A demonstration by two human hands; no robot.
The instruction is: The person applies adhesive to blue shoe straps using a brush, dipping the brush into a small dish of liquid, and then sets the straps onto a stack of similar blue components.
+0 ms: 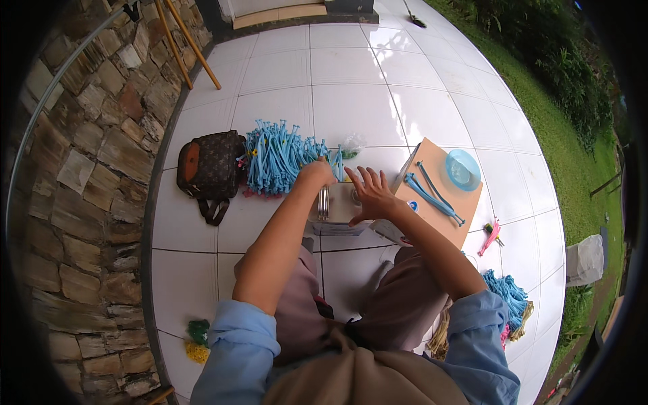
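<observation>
My left hand (318, 174) is closed at the right edge of a big pile of light-blue knotted strips (273, 158). Its fingertips are partly hidden, so I cannot make out what they hold. Just to its right, my right hand (372, 194) has its fingers spread, with nothing visible in them. Below both hands stands a pale, see-through box (337, 229) in front of my knees. Shiny metal rods (323, 202) show at its left side, close under my left wrist.
A brown board (439, 192) at right bears a blue bowl (462, 170) and a few blue strips (432, 199). A dark patterned bag (212, 165) sits left of the pile. A clear plastic bag (353, 144) lies behind. More blue strips (507, 297) lie at lower right.
</observation>
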